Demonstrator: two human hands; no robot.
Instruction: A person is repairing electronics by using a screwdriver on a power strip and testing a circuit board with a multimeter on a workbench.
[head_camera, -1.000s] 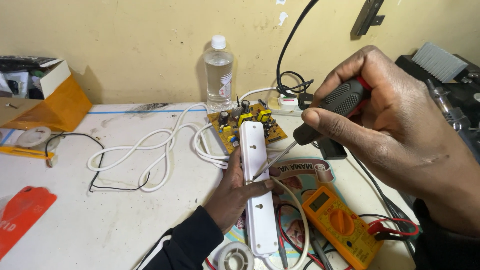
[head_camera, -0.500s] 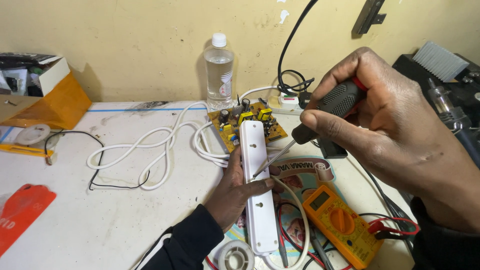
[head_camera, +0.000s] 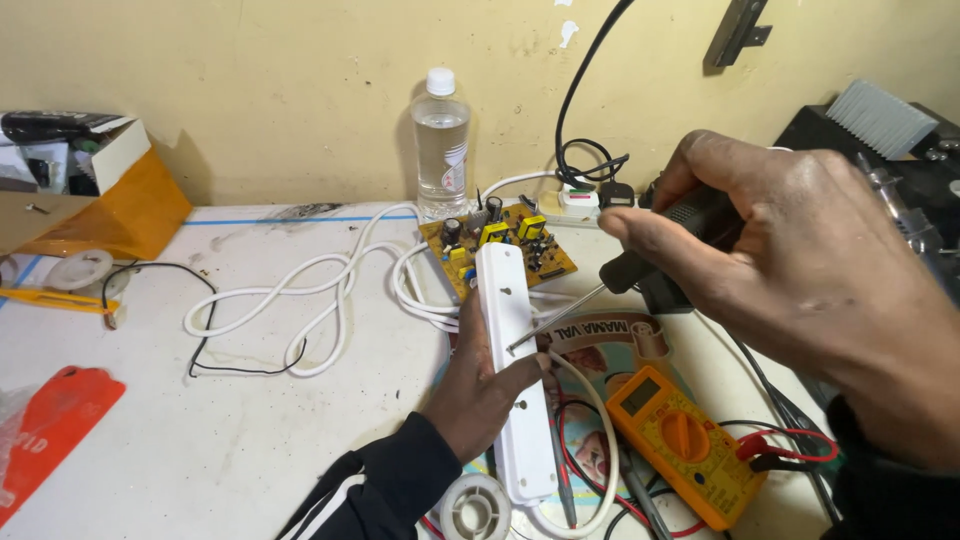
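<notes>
On the worktop (head_camera: 250, 440), our left hand (head_camera: 480, 385) grips the white power strip (head_camera: 510, 370).
Right hand (head_camera: 790, 250), fingers wrapped round the screwdriver (head_camera: 640, 270), partly hides its handle; its tip has dropped onto the strip, seemingly at a screw.

black sleeves (head_camera: 400, 480) — white stripe

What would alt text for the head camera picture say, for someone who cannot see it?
A person's left hand steadies a white power strip on a white workbench, while the right hand holds a black-handled screwdriver with its tip on the strip. Nearby lie a yellow multimeter, a circuit board and a water bottle.
</notes>
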